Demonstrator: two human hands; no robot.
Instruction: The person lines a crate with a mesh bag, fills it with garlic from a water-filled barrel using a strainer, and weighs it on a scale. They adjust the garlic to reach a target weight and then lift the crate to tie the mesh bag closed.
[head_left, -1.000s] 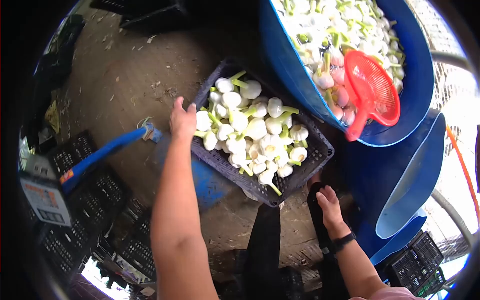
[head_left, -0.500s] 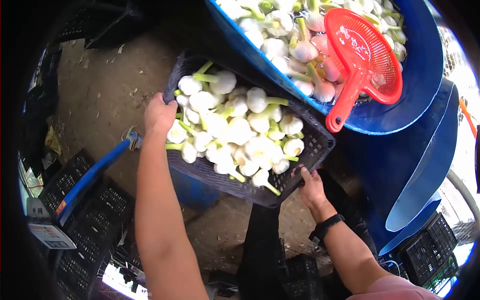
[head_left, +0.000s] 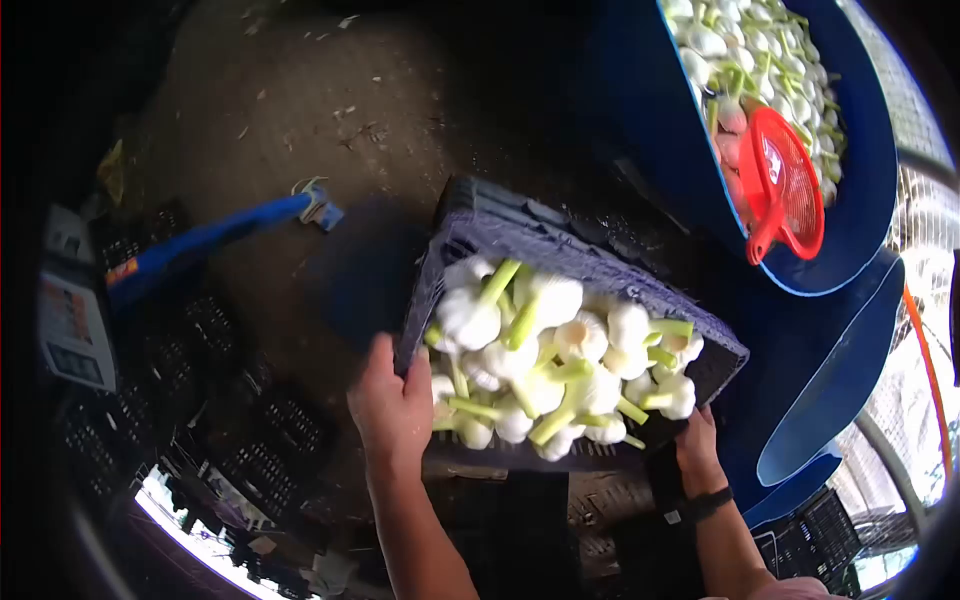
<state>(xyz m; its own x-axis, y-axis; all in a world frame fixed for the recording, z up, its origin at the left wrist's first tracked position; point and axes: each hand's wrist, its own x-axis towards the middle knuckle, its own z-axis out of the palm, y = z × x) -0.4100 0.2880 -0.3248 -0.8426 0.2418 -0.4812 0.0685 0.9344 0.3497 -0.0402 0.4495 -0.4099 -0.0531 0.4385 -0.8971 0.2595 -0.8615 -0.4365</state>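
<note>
Between my hands is a dark plastic crate [head_left: 590, 250], tilted and loaded with white garlic bulbs [head_left: 540, 360] that have cut green stems. My left hand [head_left: 392, 405] grips the crate's left side, thumb over the rim. At the lower right, my right hand [head_left: 695, 440] holds the opposite side; its fingers are partly hidden by the crate. A large blue tub [head_left: 845, 240] stands at the upper right with many more garlic bulbs in it. On those bulbs lies a red plastic strainer [head_left: 790, 185], its handle over the tub's edge.
A blue pole [head_left: 215, 240] stretches from the left next to a scale-like box with a label [head_left: 75, 325]. Black crates [head_left: 270, 450] stand at the lower left, and another black crate [head_left: 810, 540] at the lower right. Bare ground [head_left: 290, 110] shows at the upper left.
The crate of garlic has moved right and down in view, away from the tub's rim, and its tilt has changed. Both hands have kept hold of it. The view has turned.
</note>
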